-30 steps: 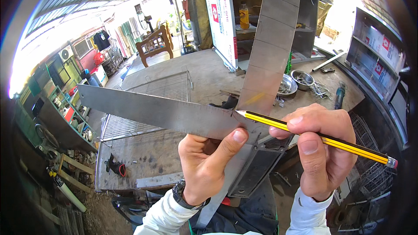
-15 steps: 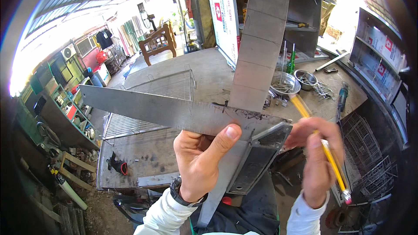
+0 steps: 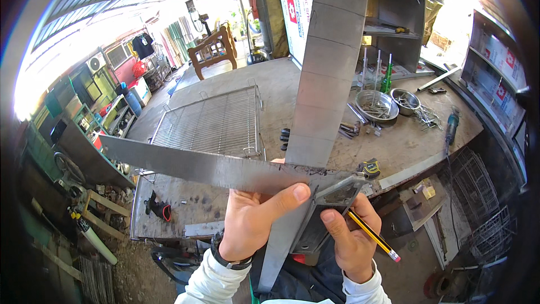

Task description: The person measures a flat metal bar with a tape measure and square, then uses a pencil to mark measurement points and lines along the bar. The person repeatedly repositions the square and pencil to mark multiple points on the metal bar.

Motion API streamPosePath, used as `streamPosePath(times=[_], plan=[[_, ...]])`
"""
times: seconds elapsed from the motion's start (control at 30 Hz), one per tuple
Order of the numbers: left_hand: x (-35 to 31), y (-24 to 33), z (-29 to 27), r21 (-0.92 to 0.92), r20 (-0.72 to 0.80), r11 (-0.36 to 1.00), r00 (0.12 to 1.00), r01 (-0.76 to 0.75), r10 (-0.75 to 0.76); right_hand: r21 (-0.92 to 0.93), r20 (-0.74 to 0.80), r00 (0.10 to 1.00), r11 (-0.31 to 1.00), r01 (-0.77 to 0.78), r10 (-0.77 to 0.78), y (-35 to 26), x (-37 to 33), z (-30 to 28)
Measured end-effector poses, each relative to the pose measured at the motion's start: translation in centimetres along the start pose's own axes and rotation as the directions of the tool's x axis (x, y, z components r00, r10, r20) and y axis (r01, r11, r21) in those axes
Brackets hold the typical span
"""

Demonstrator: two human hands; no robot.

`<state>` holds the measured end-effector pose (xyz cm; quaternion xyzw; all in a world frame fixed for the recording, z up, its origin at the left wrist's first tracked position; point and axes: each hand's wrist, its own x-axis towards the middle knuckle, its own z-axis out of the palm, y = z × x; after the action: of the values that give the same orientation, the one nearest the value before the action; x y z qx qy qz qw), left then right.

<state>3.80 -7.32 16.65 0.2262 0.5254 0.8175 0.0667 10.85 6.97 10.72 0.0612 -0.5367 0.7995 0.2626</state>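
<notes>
My work is at the marking of the long metal strip (image 3: 332, 50), which runs from near my lap, under the blade of the try square (image 3: 191, 160), and away over the workbench (image 3: 275, 76). On the far part of the strip I see several thin lines drawn across, one after another, so I judge that this part is already marked. On the short part at my side of the blade I can make out no line; if it needs any, they are not yet made, but this I cannot tell surely. My left hand (image 3: 256, 222) is closed on the blade, with the thumb pressing from above and the fingers beneath, mostly hidden; whether they pinch the strip also, I cannot see. My right hand (image 3: 351, 236) is partly curled at the dark stock of the square, its thumb on the stock, and it keeps the yellow and black pencil (image 3: 374, 236) tucked at the fingers. The eraser end points outward and the tip is hidden, so at this moment, I think, no line is being drawn.
</notes>
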Motion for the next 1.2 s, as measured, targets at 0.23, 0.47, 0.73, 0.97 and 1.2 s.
streamPosePath(times=[0.23,0.47,0.73,0.97,1.2], plan=[[-0.7,-0.8,-0.5,0.002,-0.065,0.999,0.997,-0.033,0.033,-0.008,-0.01,0.999,0.999,0.041,-0.041,1.2,-0.5,0.5],[-0.6,-1.3,-0.1,-0.001,-0.141,0.995,0.985,-0.103,0.102,-0.005,-0.039,0.998,0.999,0.053,-0.054,0.9,0.0,0.9],[-0.3,-1.2,0.6,0.016,-0.16,0.982,0.969,-0.187,0.187,-0.033,-0.045,0.995,0.996,0.083,-0.084,0.3,0.6,1.0],[-0.2,-1.2,0.6,0.028,-0.148,0.979,0.968,-0.203,0.205,-0.028,-0.05,0.995,0.996,0.084,-0.086,0.1,0.5,1.1],[-0.2,-1.2,0.6,0.025,-0.153,0.975,0.963,-0.222,0.223,-0.032,-0.033,0.995,0.995,0.091,-0.092,0.1,0.4,1.1]])
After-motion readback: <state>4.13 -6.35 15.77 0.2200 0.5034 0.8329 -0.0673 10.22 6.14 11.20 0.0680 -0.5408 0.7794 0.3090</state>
